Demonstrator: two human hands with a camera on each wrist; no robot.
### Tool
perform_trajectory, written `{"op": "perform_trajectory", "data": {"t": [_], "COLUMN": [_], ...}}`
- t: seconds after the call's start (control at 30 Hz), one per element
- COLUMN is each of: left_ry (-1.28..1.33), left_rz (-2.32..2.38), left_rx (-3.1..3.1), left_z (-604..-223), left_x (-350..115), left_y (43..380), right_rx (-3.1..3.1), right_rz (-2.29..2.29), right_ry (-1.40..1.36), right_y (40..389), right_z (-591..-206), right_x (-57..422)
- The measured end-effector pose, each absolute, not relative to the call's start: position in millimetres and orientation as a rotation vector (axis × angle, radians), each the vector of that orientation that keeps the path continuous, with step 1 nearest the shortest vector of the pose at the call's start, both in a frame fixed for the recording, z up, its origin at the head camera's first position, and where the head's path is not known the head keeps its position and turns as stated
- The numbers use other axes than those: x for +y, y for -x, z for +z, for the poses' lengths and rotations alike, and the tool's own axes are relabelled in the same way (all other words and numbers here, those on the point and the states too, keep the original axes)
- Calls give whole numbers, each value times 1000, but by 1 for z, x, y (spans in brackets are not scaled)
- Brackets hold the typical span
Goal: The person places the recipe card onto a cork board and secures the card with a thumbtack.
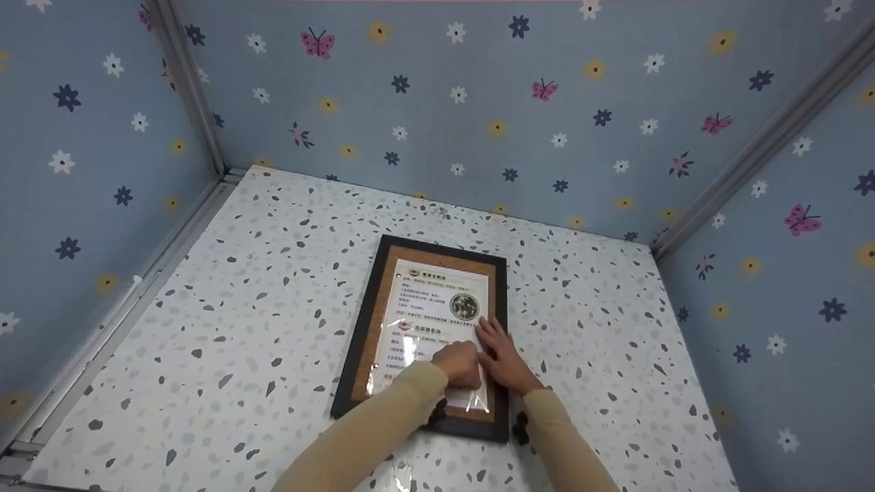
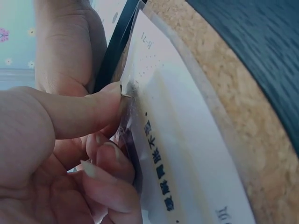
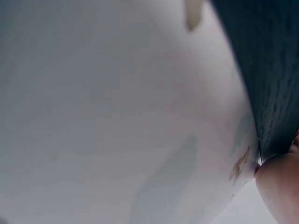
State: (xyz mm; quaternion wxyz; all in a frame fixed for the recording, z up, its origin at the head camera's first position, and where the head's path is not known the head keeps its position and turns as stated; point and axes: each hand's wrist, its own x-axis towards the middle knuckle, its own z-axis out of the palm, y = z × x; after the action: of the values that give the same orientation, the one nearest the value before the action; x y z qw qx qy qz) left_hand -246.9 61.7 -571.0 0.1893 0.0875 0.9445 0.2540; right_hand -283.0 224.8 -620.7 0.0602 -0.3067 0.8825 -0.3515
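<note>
A printed sheet in a clear plastic sleeve [image 1: 437, 294] lies on a cork board [image 1: 374, 307] with a black frame [image 1: 360, 328]. My left hand [image 1: 459, 364] is over the sheet's lower right part. In the left wrist view its thumb and curled fingers pinch a small thumbtack [image 2: 126, 95], the metal point facing the sleeve. Whether the point has entered the sleeve is hard to tell. Beside it, my right hand [image 1: 504, 359] rests with extended fingers on the sheet's right edge and the frame. Only a bit of the right hand [image 3: 280, 186] shows in the right wrist view.
The board lies on a white speckled tabletop [image 1: 273, 301]. Blue panels with flowers and butterflies [image 1: 437, 102] stand at the back and both sides. Small dark objects [image 1: 521, 427] lie beside the frame's lower right corner, partly behind the right sleeve.
</note>
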Motion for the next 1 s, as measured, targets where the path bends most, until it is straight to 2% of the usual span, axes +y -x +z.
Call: {"op": "perform_trajectory", "data": {"t": [0.3,0.67,1.0], "left_ry": [-252,-182,-272], "left_rz": [771,786,768], "left_rx": [2657,2657,2655], "left_z": [-570,-569,-569], "left_x": [66,69,63], "left_y": [248,244,243], "right_rx": [2667,2650,2623], "right_rz": [-1054,-1054,-1049], "right_ry": [822,823,873], "right_y": [285,285,286], "right_z": [-617,-617,-619], "right_x": [226,225,226]}}
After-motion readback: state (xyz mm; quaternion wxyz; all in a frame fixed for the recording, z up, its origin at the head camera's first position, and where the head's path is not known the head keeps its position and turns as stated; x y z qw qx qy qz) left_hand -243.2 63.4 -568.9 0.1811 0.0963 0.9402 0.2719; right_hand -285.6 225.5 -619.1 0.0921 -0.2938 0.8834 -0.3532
